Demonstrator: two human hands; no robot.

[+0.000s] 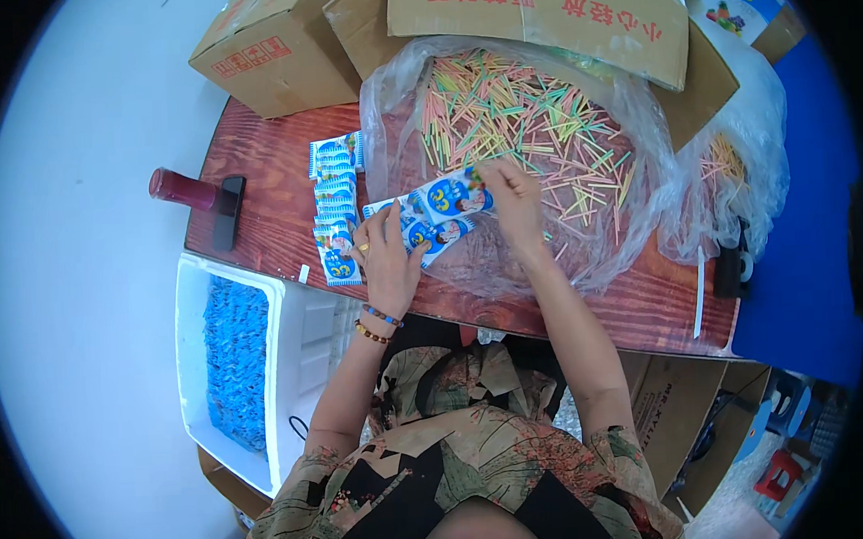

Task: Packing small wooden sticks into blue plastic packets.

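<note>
My right hand (512, 207) pinches the right end of a small blue-and-white packet (456, 195). My left hand (387, 262), a ring on one finger, grips the left ends of this packet and of a second packet (442, 237) just below it, the thumb lying on the lower one. Left of that hand, several like packets (335, 192) overlap in a column on the red-brown wooden table (277, 194). Beyond my hands, a clear plastic bag (393, 109) lies spread out with many thin pink, yellow and green sticks (487, 101) on it.
Cardboard boxes (277, 52) and a box flap (537, 28) stand at the back. A dark red cup (182, 190) and a black phone (228, 215) are on the left. A white foam box (279, 370) below holds many blue packets (237, 362). Another bag (756, 163) sits right.
</note>
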